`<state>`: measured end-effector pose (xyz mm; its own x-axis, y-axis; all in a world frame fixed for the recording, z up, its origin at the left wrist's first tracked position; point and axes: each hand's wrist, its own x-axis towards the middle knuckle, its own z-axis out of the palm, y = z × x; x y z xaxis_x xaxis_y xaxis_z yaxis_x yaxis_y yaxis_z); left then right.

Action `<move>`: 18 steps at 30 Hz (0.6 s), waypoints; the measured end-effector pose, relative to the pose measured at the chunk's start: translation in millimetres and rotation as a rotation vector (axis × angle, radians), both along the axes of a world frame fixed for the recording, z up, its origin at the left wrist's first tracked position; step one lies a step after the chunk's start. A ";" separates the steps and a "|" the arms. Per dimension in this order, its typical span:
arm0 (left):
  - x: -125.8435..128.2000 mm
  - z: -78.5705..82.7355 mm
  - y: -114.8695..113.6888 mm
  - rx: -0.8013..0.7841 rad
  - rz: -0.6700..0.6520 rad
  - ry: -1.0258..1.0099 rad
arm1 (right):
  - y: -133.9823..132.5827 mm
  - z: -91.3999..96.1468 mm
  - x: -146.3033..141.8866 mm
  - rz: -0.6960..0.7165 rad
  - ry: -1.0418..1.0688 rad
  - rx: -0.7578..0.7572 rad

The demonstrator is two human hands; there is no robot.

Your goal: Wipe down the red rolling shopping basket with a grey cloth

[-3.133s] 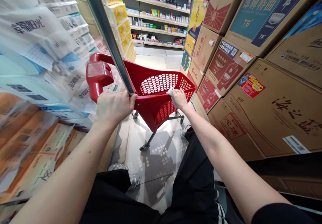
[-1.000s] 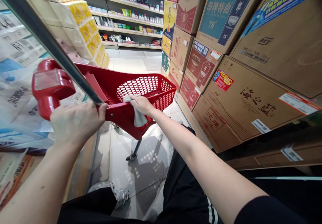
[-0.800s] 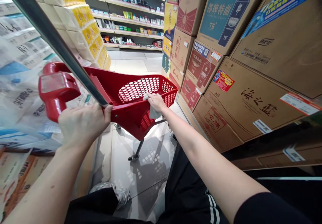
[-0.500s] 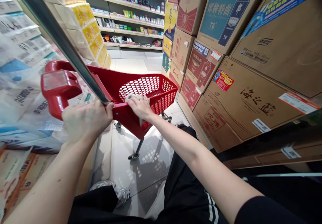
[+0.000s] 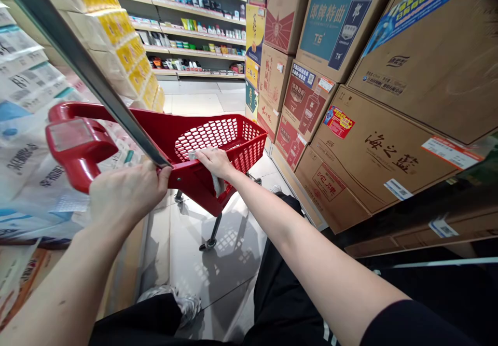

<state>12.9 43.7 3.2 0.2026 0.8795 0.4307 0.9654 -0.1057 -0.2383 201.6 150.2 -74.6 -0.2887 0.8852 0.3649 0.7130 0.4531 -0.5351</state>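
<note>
Cloth at the rim of a red cart. The left hand (image 5: pixel 130 188) is wrapped about the near corner of the red cart (image 5: pixel 196 188), at the foot of a slanting metal bar (image 5: pixel 93 81); the right hand (image 5: pixel 213 162) pinches a pale cloth (image 5: pixel 218 184) over the near-side rim, one end hanging outside the wall. Wiping appears under way at this section; the rim beyond the right hand, toward the far corner, is uncovered, and no mark separates wiped from unwiped surface, so the share done cannot be told. Packaged goods (image 5: pixel 35 169) crowd the handle side, and stacked cartons (image 5: pixel 383 154) bound the right, near the basket's far corner. Open floor (image 5: pixel 194 102) lies ahead, before the shelving (image 5: pixel 206 36).
</note>
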 end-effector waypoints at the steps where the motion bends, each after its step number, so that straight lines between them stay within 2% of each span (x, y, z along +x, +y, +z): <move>1: -0.7 2.9 1.6 -0.043 -0.006 0.019 | 2.1 0.5 3.9 0.002 -0.004 -0.011; 3: -7.0 9.3 7.9 -0.171 -0.017 0.025 | 5.8 1.0 10.1 0.015 -0.005 -0.022; 6: -29.5 17.5 24.6 -0.346 -0.034 -0.041 | 11.1 0.7 13.9 0.033 -0.002 -0.017; 10: -61.4 17.0 44.7 -0.341 -0.200 -0.035 | 17.2 1.7 15.1 0.076 0.017 -0.040; 11: -64.7 14.9 46.5 -0.308 -0.180 -0.028 | 18.3 2.2 15.8 0.090 0.021 -0.052; 15: -58.0 6.5 44.3 -0.242 0.063 -0.027 | 18.4 1.3 15.8 0.046 0.028 -0.058; 18: -48.5 5.2 42.4 -0.222 0.108 -0.036 | 9.5 -0.8 6.5 -0.037 0.074 -0.030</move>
<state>-35.6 86.1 8.3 0.0906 0.9691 0.2293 0.9815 -0.0478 -0.1856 208.1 159.6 -75.4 -0.2292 0.9055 0.3572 0.6870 0.4105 -0.5997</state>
